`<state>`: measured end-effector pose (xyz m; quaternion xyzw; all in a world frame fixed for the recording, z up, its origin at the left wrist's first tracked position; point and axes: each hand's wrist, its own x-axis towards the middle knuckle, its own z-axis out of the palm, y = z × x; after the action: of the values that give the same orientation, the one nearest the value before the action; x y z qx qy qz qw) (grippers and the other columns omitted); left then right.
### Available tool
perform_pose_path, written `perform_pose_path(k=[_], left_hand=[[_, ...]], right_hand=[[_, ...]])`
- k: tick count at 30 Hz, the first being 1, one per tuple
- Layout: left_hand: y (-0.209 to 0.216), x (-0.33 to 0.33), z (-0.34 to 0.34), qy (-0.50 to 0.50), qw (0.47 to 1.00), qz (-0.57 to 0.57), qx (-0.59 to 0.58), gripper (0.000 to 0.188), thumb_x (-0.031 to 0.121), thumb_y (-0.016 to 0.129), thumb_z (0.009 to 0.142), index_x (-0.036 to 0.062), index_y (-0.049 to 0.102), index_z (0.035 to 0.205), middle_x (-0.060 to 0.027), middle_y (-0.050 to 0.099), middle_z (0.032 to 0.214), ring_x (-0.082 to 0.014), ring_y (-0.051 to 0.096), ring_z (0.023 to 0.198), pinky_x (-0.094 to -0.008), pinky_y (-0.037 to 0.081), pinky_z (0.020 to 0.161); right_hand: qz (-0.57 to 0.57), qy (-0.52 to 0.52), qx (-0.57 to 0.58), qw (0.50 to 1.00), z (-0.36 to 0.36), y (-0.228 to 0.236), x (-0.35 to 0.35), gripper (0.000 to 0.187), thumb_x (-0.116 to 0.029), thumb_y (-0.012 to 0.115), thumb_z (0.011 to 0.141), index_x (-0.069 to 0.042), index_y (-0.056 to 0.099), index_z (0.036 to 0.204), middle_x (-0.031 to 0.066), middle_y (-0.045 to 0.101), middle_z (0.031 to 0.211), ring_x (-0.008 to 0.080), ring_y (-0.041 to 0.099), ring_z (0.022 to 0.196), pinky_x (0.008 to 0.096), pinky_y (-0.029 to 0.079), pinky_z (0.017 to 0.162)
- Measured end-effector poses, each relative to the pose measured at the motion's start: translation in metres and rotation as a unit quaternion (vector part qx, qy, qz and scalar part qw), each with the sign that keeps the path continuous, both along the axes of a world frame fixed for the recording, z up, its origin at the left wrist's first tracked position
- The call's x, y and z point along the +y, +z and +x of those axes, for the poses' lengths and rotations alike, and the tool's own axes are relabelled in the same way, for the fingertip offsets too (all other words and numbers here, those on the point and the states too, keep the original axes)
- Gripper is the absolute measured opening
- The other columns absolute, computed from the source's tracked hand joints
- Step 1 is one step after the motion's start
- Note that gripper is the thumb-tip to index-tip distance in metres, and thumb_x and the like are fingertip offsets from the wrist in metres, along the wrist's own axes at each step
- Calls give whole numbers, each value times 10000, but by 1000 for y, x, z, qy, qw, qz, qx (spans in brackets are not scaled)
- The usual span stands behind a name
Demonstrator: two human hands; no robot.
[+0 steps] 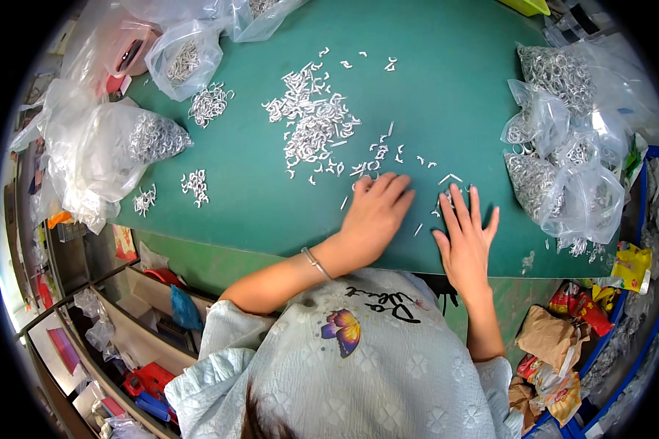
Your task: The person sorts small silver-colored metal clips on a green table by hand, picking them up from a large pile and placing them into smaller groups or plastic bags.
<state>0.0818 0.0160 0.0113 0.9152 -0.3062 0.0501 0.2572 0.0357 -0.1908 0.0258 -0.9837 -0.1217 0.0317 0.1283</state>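
Observation:
Both hands lie palm down on a green table [432, 80]. My left hand [377, 212] rests flat with fingers together, its tips touching a few small white hook-shaped pieces [366, 167]. My right hand [465, 234] has its fingers spread, with the tips over a small cluster of the same white pieces [447, 196]. A large loose pile of white pieces [311, 121] lies farther out, beyond the left hand. A thin bracelet [316, 262] circles my left wrist. Neither hand visibly grips anything.
Clear plastic bags of metal rings sit at the right [564, 168] and at the left [117, 146]. Small heaps of pieces [195, 185] lie near the left edge. Shelves with red and blue items [150, 380] are below left; crumpled wrappers [564, 344] are at lower right.

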Motion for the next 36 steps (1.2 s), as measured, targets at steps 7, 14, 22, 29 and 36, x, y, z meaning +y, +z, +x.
perform_pose_path(k=[7,14,22,29,36], left_hand=[[2,-34,29,-76,994,-75,-11,443,22,608,756,-28,578,1195,-135,550,1253,-287,493,1191,-420,379,935],[-8,-31,39,-165,986,-35,-12,392,42,572,761,-88,592,1129,-170,555,1217,-308,522,1146,-385,446,918],[-2,-2,-14,-94,988,-104,58,346,27,601,732,-70,628,1063,-180,588,1084,-340,591,974,-404,503,837],[2,-19,-30,-25,990,-139,27,376,11,638,716,-55,624,1086,-169,581,1134,-344,564,1076,-418,490,883],[-14,0,-49,-74,987,-138,38,393,22,701,724,-21,618,1106,-156,578,1139,-326,559,1071,-413,458,892]], right_hand=[[79,-1,-35,996,0,4,-3,509,-164,622,889,-30,500,1365,92,434,1483,318,324,1428,585,158,1139],[72,-44,-97,992,-8,-6,-29,456,-133,624,885,-18,544,1319,111,516,1405,321,389,1391,548,207,1133],[50,37,-9,998,-5,4,-8,442,-100,625,873,-23,562,1304,74,516,1410,298,387,1393,596,203,1114],[133,19,-54,989,2,4,-6,369,-71,606,885,-17,594,1250,91,549,1366,299,417,1376,584,185,1119],[207,104,-34,972,38,5,18,392,-19,606,871,-41,594,1262,70,549,1379,290,445,1355,534,266,1104]])
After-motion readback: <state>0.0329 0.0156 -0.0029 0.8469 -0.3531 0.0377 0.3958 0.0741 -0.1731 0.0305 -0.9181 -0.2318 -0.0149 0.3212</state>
